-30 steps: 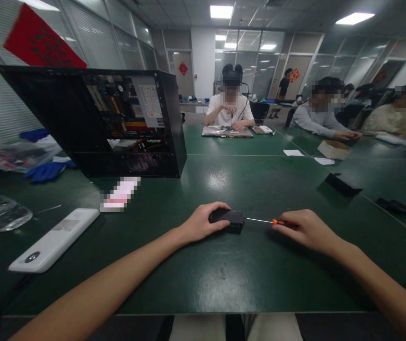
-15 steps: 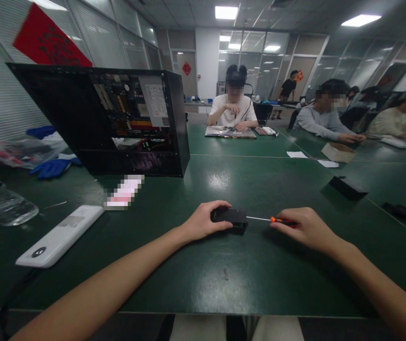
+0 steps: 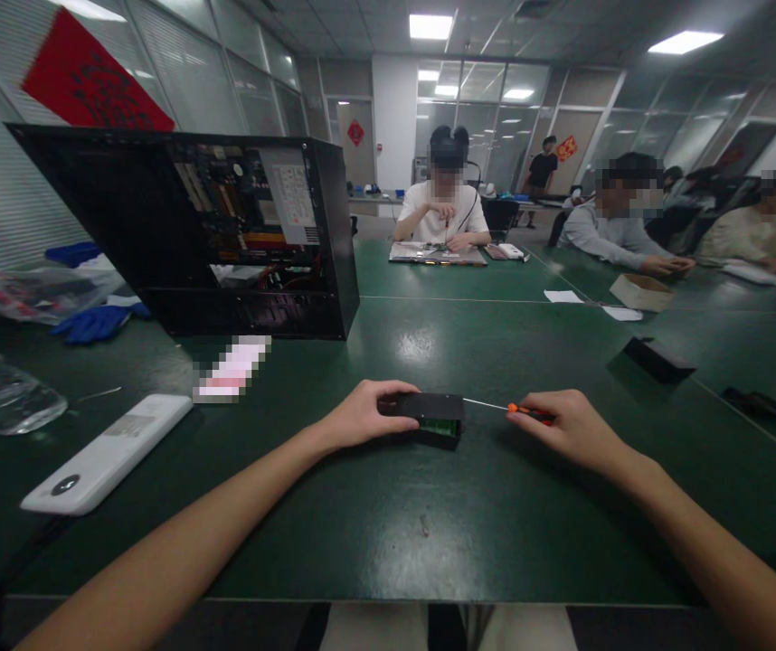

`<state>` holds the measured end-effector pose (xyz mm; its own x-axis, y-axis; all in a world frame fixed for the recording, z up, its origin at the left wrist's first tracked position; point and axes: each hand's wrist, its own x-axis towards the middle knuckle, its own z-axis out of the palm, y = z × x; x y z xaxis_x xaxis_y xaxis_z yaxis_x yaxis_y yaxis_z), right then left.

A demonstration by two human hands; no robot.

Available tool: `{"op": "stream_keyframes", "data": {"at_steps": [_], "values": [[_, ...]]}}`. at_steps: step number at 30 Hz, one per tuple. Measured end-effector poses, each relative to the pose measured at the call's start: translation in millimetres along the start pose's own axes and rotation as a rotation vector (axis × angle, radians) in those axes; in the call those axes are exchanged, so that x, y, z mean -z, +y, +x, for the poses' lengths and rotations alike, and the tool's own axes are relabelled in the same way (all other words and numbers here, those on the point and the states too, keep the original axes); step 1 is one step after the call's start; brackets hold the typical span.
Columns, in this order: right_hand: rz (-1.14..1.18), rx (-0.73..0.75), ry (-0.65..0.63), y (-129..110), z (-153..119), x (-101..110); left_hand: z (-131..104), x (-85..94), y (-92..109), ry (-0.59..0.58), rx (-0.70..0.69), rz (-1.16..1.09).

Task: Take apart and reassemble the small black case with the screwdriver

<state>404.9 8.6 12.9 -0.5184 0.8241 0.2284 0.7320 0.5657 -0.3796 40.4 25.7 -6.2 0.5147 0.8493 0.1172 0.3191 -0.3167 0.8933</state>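
My left hand [image 3: 367, 414] grips the left end of a small black box [image 3: 439, 407] just above the green table. A green circuit board [image 3: 440, 425] shows through the box's open front side. In my right hand [image 3: 564, 420] is a screwdriver [image 3: 530, 413] with an orange and black handle, its thin metal shaft pointing left. The shaft's tip is at the right end of the box; whether it sits in a screw is too small to tell.
A black computer case [image 3: 334, 235] stands open at the back left. On the left lie a white power strip [image 3: 109, 452], a plastic bottle [image 3: 8, 389] and blue gloves [image 3: 93, 324]. A black part [image 3: 659, 359] is on the right. Several people sit beyond.
The box has moved slightly left and turned, so the green board inside now shows. My right hand and the screwdriver have shifted a little left and up with it.
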Motion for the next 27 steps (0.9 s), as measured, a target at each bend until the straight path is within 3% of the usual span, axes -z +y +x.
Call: {"op": "stream_keyframes", "data": {"at_steps": [8,16,22,27], "values": [[-0.077,-0.016,-0.016,-2,35,-12,4,-1.4,-5,0.122,0.004,-0.051],[-0.148,-0.013,-0.025,-9,82,-52,6,-4.6,-15,0.134,-0.004,-0.008],[-0.146,-0.019,0.028,-10,70,-65,8,-3.8,-17,0.283,0.060,-0.012],[-0.172,-0.010,0.028,-12,56,-65,14,5.0,-19,0.297,0.136,-0.041]]}}
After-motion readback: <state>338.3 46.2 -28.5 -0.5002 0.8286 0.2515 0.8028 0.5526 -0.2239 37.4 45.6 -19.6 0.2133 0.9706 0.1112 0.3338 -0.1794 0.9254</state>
